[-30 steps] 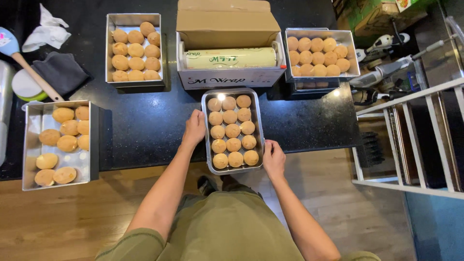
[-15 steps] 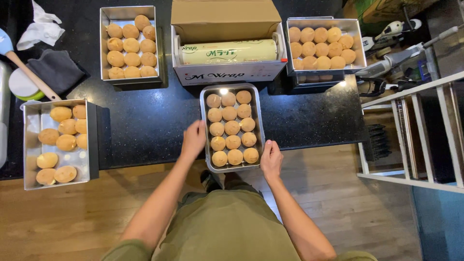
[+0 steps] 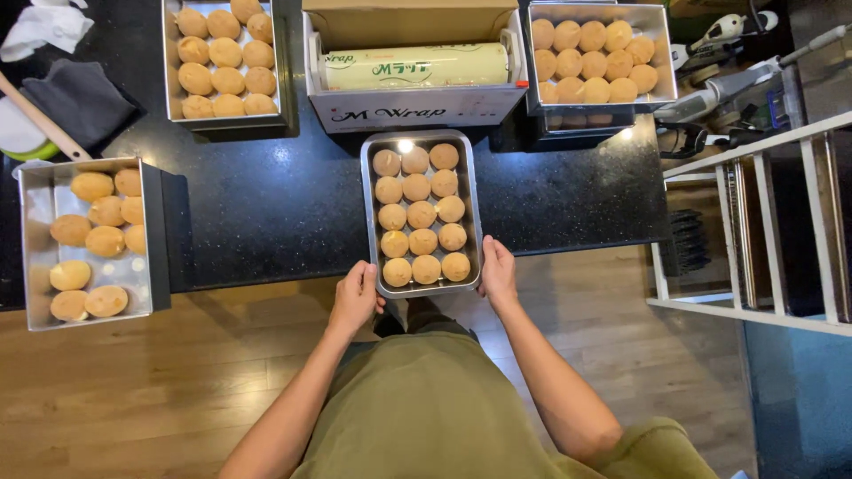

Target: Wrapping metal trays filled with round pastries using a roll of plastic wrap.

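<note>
You hold the metal tray (image 3: 371, 213) of round golden buns (image 3: 422, 215) by its near corners, left hand (image 3: 355, 297) and right hand (image 3: 498, 273) each gripping the rim at the black counter's (image 3: 266, 213) front edge. Just beyond the tray sits the open wrap box (image 3: 417, 111), its roll unused. The tray is filled but still uncovered, like three other trays around it.

Warm overhead light falls evenly on my view, sharp throughout, glaring off the metal tray (image 3: 369, 213) rim and speckling the glossy black counter (image 3: 266, 204), with edges slightly bowed.
</note>
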